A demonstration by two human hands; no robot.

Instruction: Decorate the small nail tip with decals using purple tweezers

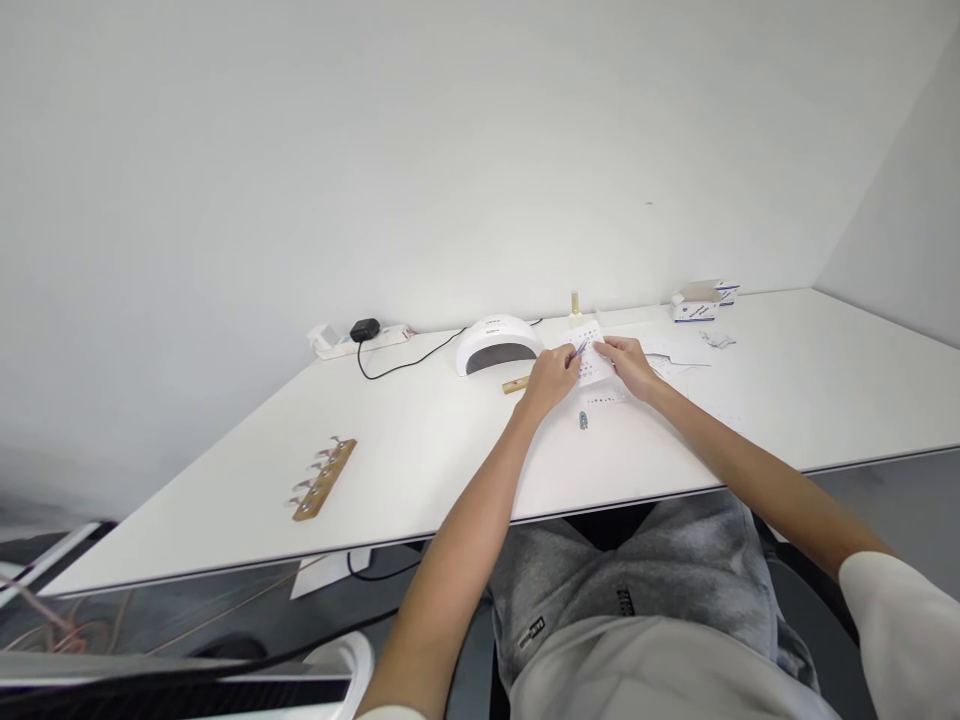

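Observation:
A white sheet of small nail stickers (591, 372) is held a little above the table between my hands. My left hand (553, 377) is closed around slim purple-blue tweezers (580, 348), whose tips lie over the sheet. My right hand (630, 364) pinches the sheet's right edge between thumb and fingers. Just below, on the table, lies a small teal decorated nail tip (583, 421). A strip with a row of dark motifs (604, 398) lies beneath the sheet. Beside my left wrist is a short gold-coloured bar (515, 385).
A white nail lamp (499, 342) stands left of my hands, its cable running to a power strip (367, 342). A wooden stand with several nail tips (325, 480) lies front left. Small boxes (696, 302), a crumpled clear wrapper (718, 340) and a gold-capped bottle (575, 305) are farther back.

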